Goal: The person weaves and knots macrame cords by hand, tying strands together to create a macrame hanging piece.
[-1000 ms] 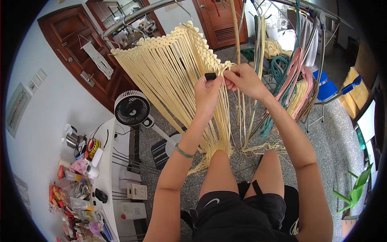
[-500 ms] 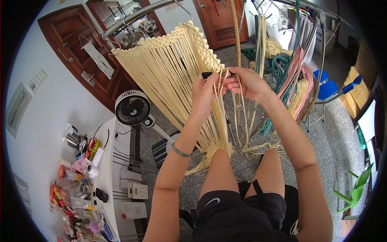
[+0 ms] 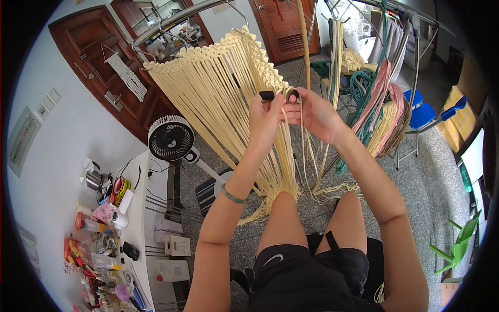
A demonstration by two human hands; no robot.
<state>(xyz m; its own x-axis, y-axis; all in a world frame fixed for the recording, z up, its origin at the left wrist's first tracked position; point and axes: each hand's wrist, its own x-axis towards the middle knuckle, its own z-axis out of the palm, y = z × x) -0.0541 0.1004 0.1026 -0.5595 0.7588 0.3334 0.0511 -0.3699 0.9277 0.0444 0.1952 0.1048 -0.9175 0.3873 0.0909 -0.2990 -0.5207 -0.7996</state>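
Observation:
A cream macrame hanging with a knotted top band and long loose cords hangs from a metal rail. At the lower right end of its knotted edge, my left hand pinches cream cord between thumb and fingers. My right hand is close beside it, fingertips nearly meeting the left ones, also closed on cord. Black wraps show on fingers of both hands. Cord tails hang below my hands toward the floor; the exact crossing of the strands is partly hidden by my fingers.
Green, pink and cream cord bundles hang at right beside a bamboo pole. A fan stands at left near a cluttered white table. Blue chair and green stool are at right.
My hands have turned and drawn closer together below the knotted edge. The strands that were spread between my fingers are now pulled in, and the right hand has shifted slightly down.

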